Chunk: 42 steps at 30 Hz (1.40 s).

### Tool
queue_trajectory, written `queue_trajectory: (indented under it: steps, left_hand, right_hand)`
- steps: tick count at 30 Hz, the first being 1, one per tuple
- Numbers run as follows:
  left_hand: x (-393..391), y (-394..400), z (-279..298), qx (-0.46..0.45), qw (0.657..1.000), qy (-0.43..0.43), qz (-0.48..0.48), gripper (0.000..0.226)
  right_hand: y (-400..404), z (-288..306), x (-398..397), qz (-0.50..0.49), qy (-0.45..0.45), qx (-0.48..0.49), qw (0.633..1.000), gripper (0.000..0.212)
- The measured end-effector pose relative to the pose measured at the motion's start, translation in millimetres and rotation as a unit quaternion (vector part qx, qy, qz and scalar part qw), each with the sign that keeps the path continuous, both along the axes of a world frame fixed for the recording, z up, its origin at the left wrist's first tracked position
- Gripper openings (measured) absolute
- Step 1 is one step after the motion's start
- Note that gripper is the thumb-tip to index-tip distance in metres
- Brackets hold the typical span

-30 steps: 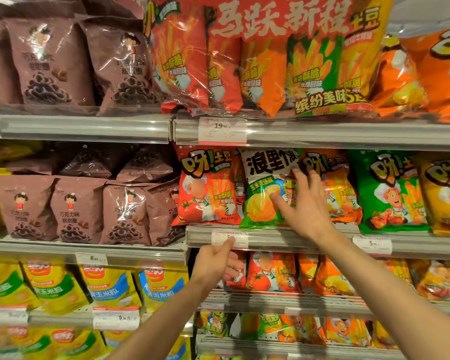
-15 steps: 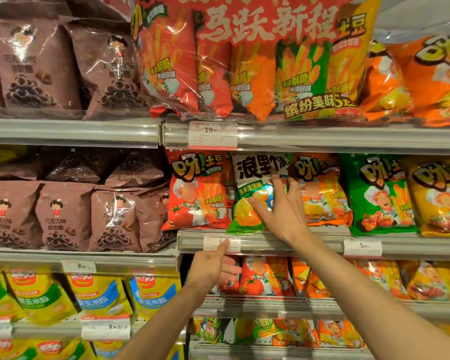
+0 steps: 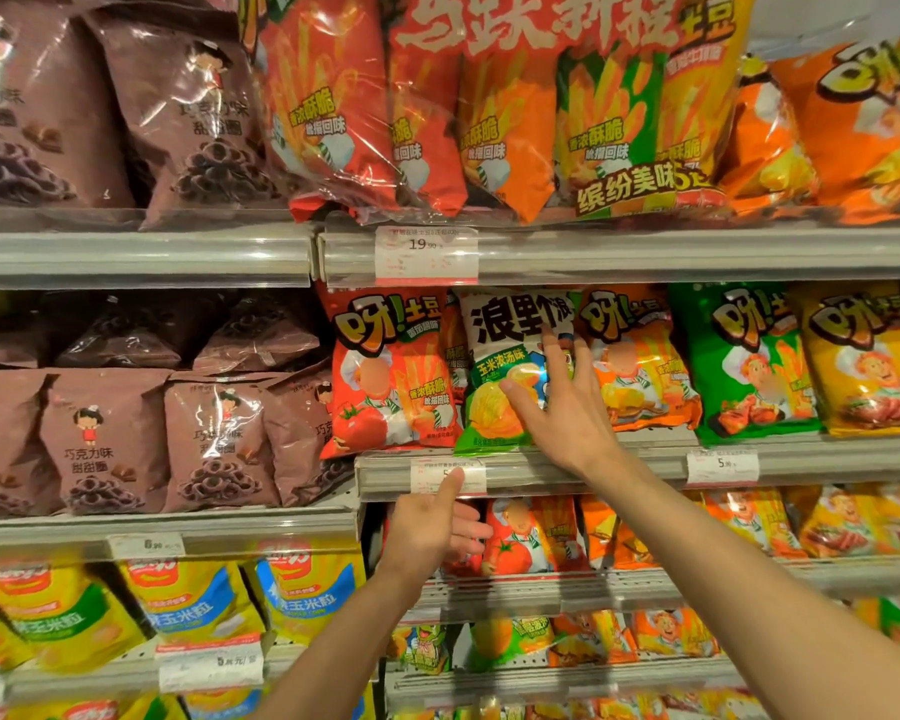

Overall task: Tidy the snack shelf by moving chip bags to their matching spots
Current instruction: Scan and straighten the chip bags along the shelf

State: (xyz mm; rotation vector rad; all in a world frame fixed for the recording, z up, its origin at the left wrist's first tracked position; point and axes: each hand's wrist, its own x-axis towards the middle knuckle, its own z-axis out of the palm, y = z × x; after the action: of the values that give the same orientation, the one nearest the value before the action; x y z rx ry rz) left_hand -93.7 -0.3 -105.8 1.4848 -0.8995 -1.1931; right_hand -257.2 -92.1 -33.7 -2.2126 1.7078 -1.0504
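My right hand [image 3: 567, 407] lies spread on the misplaced green-and-white bag [image 3: 505, 371], left hand [image 3: 432, 527] loosely curled below; next, grip and lift it out.

glossy foil chip bags [image 3: 515, 371] — smooth metal shelf rail [image 3: 619, 467]

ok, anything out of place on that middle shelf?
Yes. A white-and-green bag stands between the red bag and the orange bag, in a row that otherwise shares one design. The right hand lies flat on it, fingers spread. The left hand points at the price tag below.
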Motion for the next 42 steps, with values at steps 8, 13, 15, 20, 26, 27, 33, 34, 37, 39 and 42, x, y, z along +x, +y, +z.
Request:
queue_trajectory:
  steps: [8,13,15,20,26,27,33,34,37,39,42]
  left_hand:
    - [-10.9,-1.6,-13.2,-0.041,0.998,0.036,0.014,0.068]
    - [-32.6,3.5,-17.6,-0.086,0.996,0.023,0.026,0.057]
    - [-49.4,1.3,-19.9,-0.093,0.995,0.008,0.021,0.049]
    - [-117.3,2.3,-29.8,-0.147,0.989,-0.012,0.009,0.030]
    - [-228.9,-0.7,-32.6,-0.181,0.982,-0.051,0.026,0.028]
    - [-245.6,-1.8,-31.9,-0.185,0.982,-0.032,0.027,0.027]
    - [-300.4,-24.2,-28.9,-0.128,0.988,-0.008,0.084,0.014]
    - [-302.0,-29.6,-28.2,-0.116,0.988,-0.004,0.099,0.015]
    - [-306.4,-41.6,-19.6,-0.080,0.990,0.022,0.112,0.021]
    - [-303.5,-47.4,-19.9,-0.061,0.991,0.053,0.104,0.030]
    - [-302.3,-51.9,-19.1,-0.049,0.991,0.085,0.093,0.040]
  right_hand:
    - [31.8,-22.0,-27.7,0.046,0.009,-0.029,0.998,0.084]
    - [46.5,-37.6,-81.2,0.099,0.042,-0.035,0.994,0.063]
    - [50.9,-40.3,-106.2,0.100,0.043,-0.061,0.992,0.054]
    - [51.8,-51.4,-184.1,0.087,-0.002,-0.084,0.993,0.030]
    - [46.1,-83.3,-286.9,0.061,-0.040,-0.055,0.996,0.017]
    - [45.9,-88.6,-300.6,0.064,-0.044,-0.060,0.995,0.017]
    - [38.4,-95.4,-354.6,-0.008,-0.051,0.001,0.999,0.025]
    - [34.8,-96.1,-359.4,-0.018,-0.049,-0.008,0.999,0.026]
    - [22.7,-96.1,-366.4,-0.025,-0.020,-0.066,0.997,0.032]
    - [15.7,-93.1,-361.3,-0.031,0.007,-0.104,0.994,0.035]
    - [7.8,-88.7,-343.2,-0.031,0.029,-0.156,0.987,0.031]
